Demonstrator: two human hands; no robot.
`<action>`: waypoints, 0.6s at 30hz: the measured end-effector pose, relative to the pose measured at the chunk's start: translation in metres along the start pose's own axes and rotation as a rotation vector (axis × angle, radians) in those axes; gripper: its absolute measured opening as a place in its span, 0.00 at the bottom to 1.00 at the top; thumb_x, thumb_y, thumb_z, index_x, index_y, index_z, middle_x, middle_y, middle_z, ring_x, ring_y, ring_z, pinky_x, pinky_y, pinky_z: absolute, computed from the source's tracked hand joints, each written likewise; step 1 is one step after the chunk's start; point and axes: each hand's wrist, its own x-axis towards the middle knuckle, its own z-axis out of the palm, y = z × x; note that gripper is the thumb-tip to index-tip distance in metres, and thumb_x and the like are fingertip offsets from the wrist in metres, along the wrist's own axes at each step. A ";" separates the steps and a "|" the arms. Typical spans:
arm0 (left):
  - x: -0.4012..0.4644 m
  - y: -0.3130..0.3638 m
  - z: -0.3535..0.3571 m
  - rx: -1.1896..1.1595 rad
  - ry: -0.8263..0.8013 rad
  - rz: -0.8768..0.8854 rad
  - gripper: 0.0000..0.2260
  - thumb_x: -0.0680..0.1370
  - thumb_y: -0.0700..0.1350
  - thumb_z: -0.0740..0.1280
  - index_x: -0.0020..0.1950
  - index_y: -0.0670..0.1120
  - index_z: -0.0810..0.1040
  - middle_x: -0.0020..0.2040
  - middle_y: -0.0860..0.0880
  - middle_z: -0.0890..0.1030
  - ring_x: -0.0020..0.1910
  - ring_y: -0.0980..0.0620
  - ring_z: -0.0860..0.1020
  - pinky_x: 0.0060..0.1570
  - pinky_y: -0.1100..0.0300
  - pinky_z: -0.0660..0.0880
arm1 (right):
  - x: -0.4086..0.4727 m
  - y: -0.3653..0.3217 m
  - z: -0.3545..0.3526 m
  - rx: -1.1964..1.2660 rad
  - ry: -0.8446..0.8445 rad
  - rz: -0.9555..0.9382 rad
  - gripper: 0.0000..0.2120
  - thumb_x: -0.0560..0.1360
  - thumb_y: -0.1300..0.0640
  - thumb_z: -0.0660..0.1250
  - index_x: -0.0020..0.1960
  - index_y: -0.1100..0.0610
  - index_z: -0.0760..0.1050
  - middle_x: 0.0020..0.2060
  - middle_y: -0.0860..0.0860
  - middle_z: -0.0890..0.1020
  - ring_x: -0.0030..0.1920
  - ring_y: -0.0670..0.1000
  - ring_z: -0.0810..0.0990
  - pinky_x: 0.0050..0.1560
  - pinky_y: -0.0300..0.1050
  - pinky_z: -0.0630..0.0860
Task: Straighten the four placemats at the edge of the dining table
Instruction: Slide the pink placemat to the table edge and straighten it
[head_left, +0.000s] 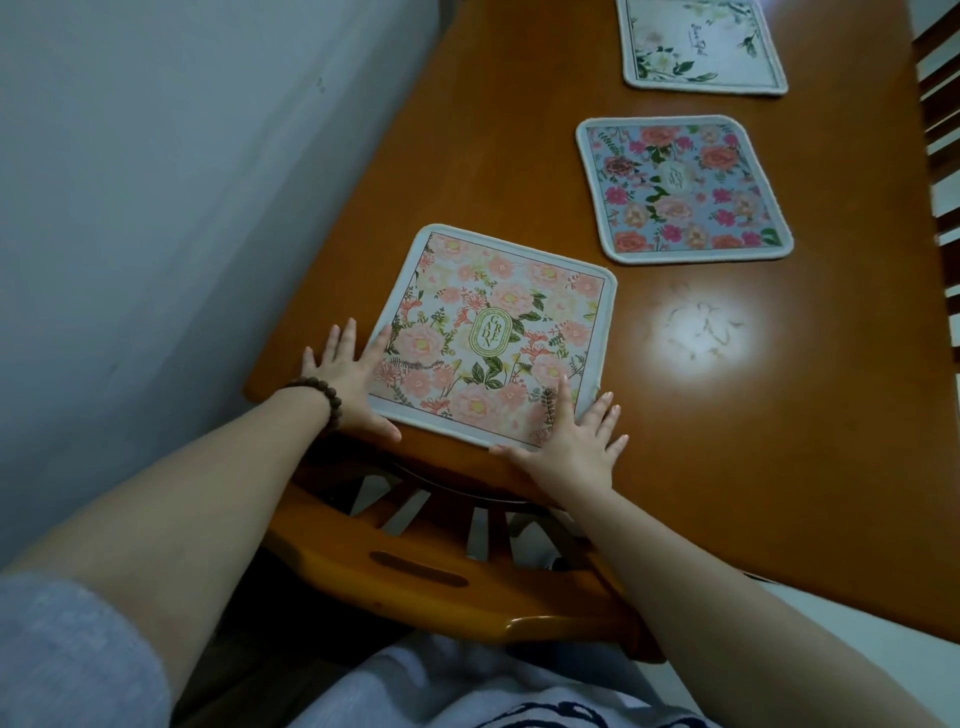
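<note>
1. Bench (727, 467): brown wooden surface, with a wall along its left edge and a bright light reflection near the middle.
2. Pink floral placemat (496, 338): lies flat at the near left corner of the bench, rotated slightly against the near edge.
3. Left hand (353, 382): open and flat, fingers spread, pressed on the near left corner of the pink floral placemat; grasps nothing. A dark bead bracelet (317, 397) sits on the wrist.
4. Right hand (571, 441): open and flat, fingers spread, resting on the near right corner of the same placemat and on the bench beside it; grasps nothing.
5. Blue floral placemat (683, 189): farther along the bench, well apart from the pink one, tilted.
6. White floral placemat (701, 47): beyond the blue one, partly cut off by the frame.
7. Wooden chair (441, 582): backrest just below the near edge of the bench.
</note>
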 end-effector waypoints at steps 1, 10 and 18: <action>-0.001 0.000 0.001 0.006 -0.011 0.008 0.67 0.43 0.78 0.64 0.67 0.64 0.22 0.74 0.46 0.27 0.73 0.43 0.31 0.70 0.38 0.41 | 0.000 0.000 0.000 -0.013 -0.002 -0.004 0.64 0.49 0.17 0.56 0.74 0.42 0.30 0.73 0.64 0.32 0.72 0.64 0.30 0.69 0.67 0.35; -0.012 0.011 0.033 0.114 0.088 0.123 0.64 0.54 0.75 0.71 0.70 0.62 0.25 0.74 0.39 0.30 0.72 0.40 0.30 0.70 0.39 0.40 | -0.020 -0.001 0.013 -0.160 -0.089 -0.001 0.64 0.56 0.27 0.71 0.73 0.41 0.28 0.72 0.65 0.31 0.72 0.64 0.29 0.68 0.68 0.35; -0.018 0.011 0.038 0.054 0.250 0.129 0.54 0.58 0.69 0.74 0.76 0.60 0.48 0.76 0.38 0.46 0.76 0.41 0.42 0.71 0.42 0.48 | -0.026 -0.005 0.019 -0.259 -0.007 -0.005 0.53 0.66 0.35 0.71 0.76 0.44 0.39 0.74 0.69 0.41 0.73 0.69 0.38 0.69 0.69 0.38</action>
